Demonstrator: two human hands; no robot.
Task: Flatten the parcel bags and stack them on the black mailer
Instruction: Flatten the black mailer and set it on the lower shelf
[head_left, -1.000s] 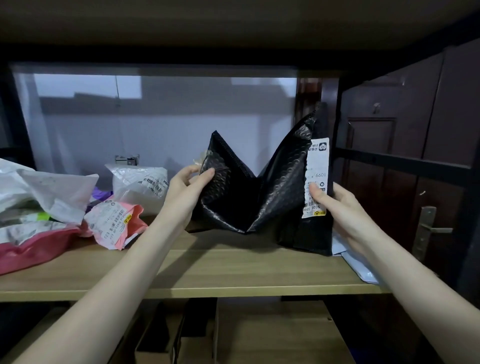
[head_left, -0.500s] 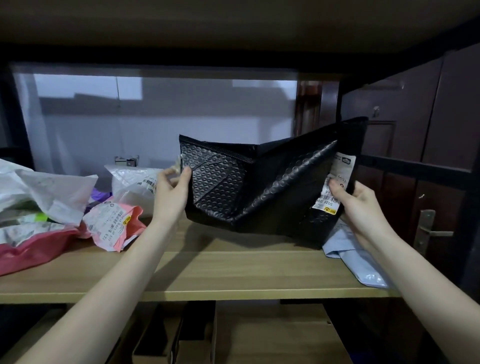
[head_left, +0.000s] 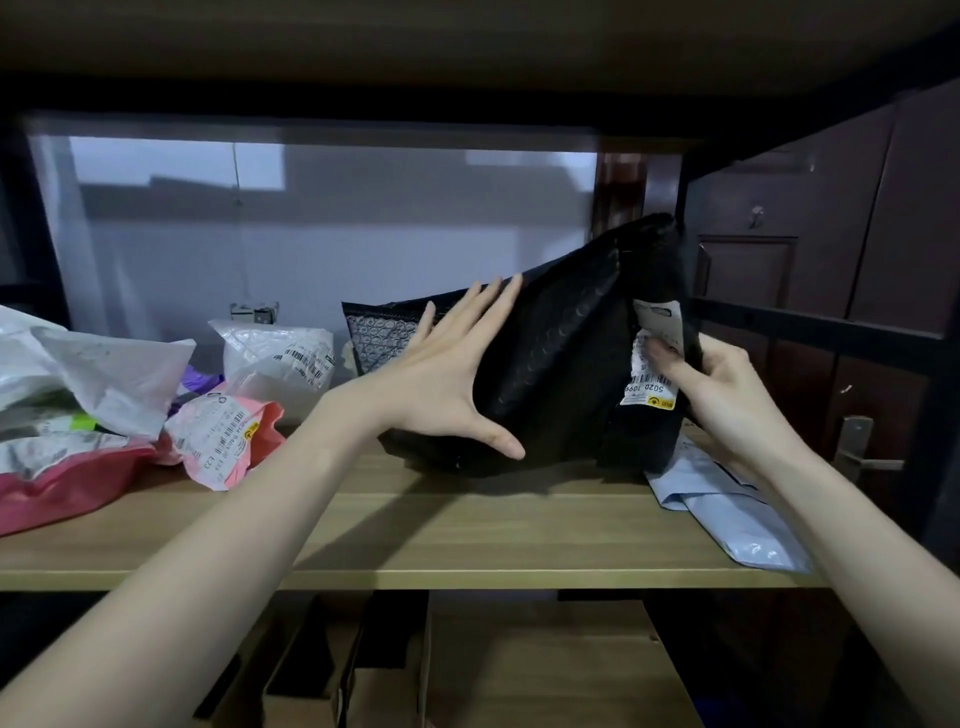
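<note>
Right hand (head_left: 727, 384) grip on "502D" label (head_left: 653, 358)

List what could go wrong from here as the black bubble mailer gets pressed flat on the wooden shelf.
1. The black bubble mailer stands bulged and creased; the flat left hand may crush it into a crooked fold.
2. The right hand pinches the edge at the white shipping label, which could crumple or peel.
3. The mailer's lower right corner lies on the pale blue poly bag, which overhangs the wooden shelf and may get shoved off.
</note>
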